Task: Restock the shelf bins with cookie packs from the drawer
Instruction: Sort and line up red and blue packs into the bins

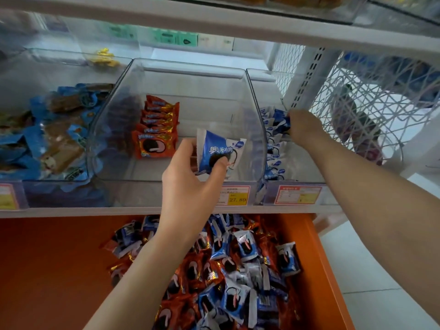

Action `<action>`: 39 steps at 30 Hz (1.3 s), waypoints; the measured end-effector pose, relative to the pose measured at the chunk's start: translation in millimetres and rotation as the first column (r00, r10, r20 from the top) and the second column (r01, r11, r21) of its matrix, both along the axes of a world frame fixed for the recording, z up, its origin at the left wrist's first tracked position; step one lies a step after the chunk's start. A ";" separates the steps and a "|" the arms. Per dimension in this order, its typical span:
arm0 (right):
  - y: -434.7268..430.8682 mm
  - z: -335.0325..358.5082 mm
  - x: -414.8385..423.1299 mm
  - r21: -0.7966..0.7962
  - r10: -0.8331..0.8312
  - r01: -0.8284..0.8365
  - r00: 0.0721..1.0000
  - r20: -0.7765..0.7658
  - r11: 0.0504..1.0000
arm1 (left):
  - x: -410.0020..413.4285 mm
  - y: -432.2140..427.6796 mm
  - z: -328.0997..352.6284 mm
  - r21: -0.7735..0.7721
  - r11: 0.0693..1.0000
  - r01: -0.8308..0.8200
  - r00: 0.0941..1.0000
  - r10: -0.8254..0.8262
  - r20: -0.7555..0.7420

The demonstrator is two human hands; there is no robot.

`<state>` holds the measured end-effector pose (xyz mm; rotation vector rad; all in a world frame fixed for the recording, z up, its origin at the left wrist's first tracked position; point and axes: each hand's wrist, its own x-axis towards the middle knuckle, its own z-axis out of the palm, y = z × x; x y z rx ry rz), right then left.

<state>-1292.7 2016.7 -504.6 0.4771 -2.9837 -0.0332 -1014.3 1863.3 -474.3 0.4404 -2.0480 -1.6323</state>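
The left hand (190,179) is raised at the centre of the frame, its forearm running up from the lower edge. Its thumb and fingers (187,148) pinch a blue cookie pack (214,148). The right arm stretches in from the right edge. The right hand (306,127), at centre right, curls its fingers on a second pack (281,121).

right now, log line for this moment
left hand: pinches blue cookie pack at middle bin | right hand: grips blue packs in right bin | drawer: open, stocked
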 end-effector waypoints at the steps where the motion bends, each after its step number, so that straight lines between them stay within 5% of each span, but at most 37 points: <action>1: -0.5 1.6 -0.5 0.038 -0.010 0.010 1.000 0.004 0.999 | -1.0 1.6 -0.2 0.000 1.000 0.007 1.000 -0.007 -0.003; 12: 6.3 5.1 -1.5 0.040 0.241 -0.239 0.969 -0.046 0.970 | -3.0 7.0 -3.1 -0.035 0.999 0.032 0.999 -0.034 -0.034; 17: -3.2 8.4 -3.4 0.212 0.217 -0.188 0.968 -0.123 0.959 | -0.9 5.9 -2.7 -0.029 0.998 0.047 0.998 -0.048 -0.033; 26: 0.3 10.1 5.4 0.188 0.241 -0.231 0.970 -0.032 0.955 | 2.8 2.6 -1.9 -0.028 0.999 0.042 0.999 -0.043 -0.032; 34: 8.8 19.9 44.6 -0.121 0.162 -0.157 0.986 0.030 0.980 | 10.5 9.8 4.2 -0.053 0.996 0.072 0.996 -0.074 -0.045; 39: 13.6 29.5 93.0 -0.431 0.186 -0.200 0.980 -0.076 0.880 | 17.5 20.2 7.9 -0.037 0.995 0.092 0.994 -0.094 -0.063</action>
